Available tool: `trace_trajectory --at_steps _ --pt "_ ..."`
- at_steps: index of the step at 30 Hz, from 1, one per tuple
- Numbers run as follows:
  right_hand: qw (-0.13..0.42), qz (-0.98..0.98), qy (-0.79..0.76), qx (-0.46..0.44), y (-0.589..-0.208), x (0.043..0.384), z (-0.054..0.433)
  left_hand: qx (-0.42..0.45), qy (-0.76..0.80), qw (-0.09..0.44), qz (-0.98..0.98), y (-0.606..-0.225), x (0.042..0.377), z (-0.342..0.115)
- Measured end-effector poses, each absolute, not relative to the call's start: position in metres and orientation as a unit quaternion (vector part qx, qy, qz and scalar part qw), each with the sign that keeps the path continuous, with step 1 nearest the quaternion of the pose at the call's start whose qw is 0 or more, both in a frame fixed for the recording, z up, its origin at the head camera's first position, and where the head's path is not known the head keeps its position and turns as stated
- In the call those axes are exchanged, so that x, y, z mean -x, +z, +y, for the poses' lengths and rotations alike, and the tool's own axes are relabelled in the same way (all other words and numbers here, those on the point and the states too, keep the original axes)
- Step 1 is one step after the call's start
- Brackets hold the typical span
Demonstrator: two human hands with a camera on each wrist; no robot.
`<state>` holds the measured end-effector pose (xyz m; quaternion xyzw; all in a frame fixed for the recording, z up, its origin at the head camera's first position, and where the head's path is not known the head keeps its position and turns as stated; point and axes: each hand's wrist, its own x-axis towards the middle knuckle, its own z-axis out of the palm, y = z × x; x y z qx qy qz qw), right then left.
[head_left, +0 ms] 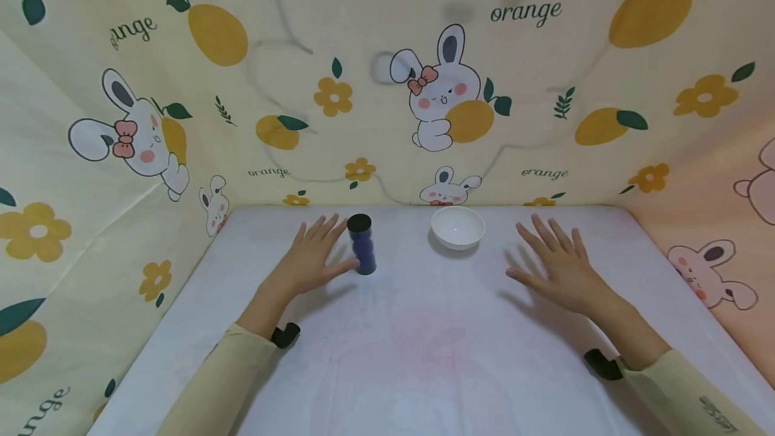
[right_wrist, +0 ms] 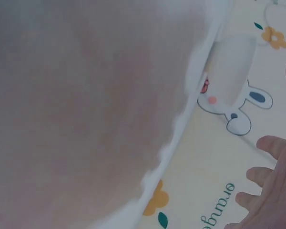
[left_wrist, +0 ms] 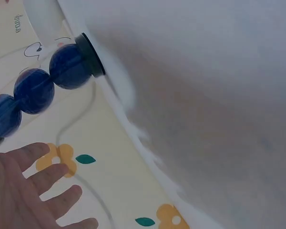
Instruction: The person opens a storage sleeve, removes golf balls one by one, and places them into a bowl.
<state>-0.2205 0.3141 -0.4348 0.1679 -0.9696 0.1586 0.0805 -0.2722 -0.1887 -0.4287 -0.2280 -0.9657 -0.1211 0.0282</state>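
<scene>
A blue upright container with a black top stands on the table. In the left wrist view this container shows several round blue bulges in a row and a dark end piece. My left hand is just left of it, fingers spread, thumb close to its lower part; whether they touch I cannot tell. To the container's right is a small white bowl, with nothing visible inside. My right hand, fingers apart, hovers to the right of the bowl and holds nothing. The right wrist view shows the bowl beyond the fingers.
A white table spreads below both hands, with faint pinkish marks near its middle. A printed cloth with rabbits, oranges and flowers stands along the back and both sides. Black bands sit at both sleeve cuffs.
</scene>
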Motion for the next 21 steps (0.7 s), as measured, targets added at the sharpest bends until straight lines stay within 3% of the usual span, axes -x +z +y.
trace_trajectory --at_steps 21 --pt "0.055 -0.968 0.171 -0.173 -0.429 0.227 0.288 0.213 -0.284 -0.037 -0.934 -0.437 0.287 -0.171"
